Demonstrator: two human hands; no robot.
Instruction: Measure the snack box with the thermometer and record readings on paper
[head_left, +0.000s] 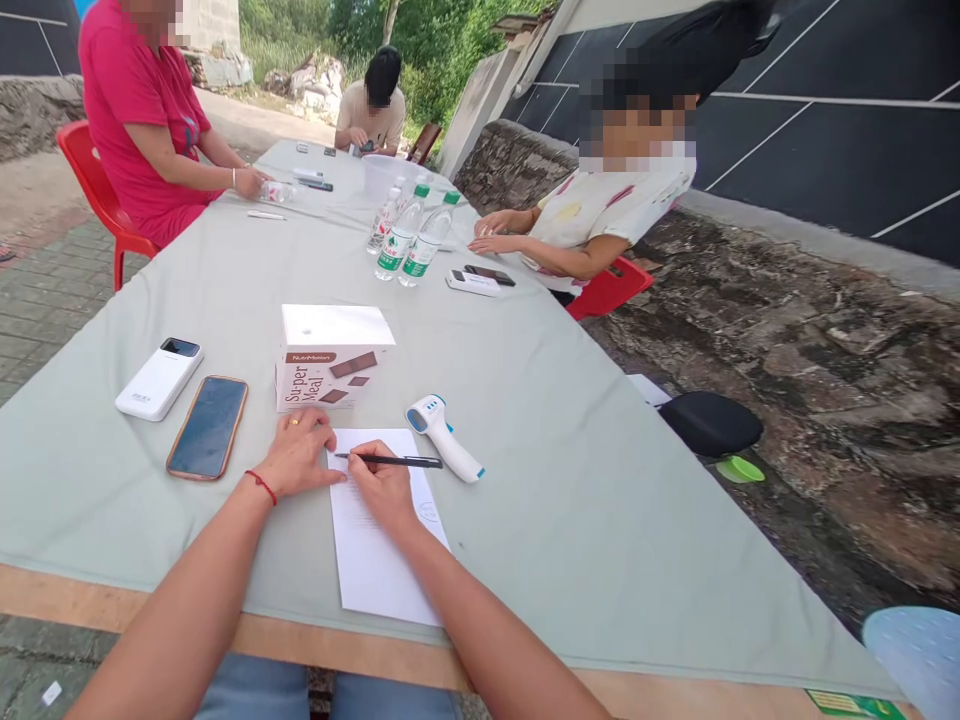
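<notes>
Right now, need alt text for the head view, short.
A person's right hand holds a black pen over a white sheet while the left hand steadies it on a cloth-covered table. A white box, phone and thermometer lie nearby; three people sit farther along.

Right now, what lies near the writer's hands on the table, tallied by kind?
Pen, in right hand: 1
Paper sheet, under left hand: 1
Thermometer: 1
Box: 1
Phone: 1
Power bank: 1
Total: 6

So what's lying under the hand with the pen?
A white sheet of paper on the grey-green tablecloth. The right hand holds a black pen over its top; any writing beneath the hand is covered.
</notes>
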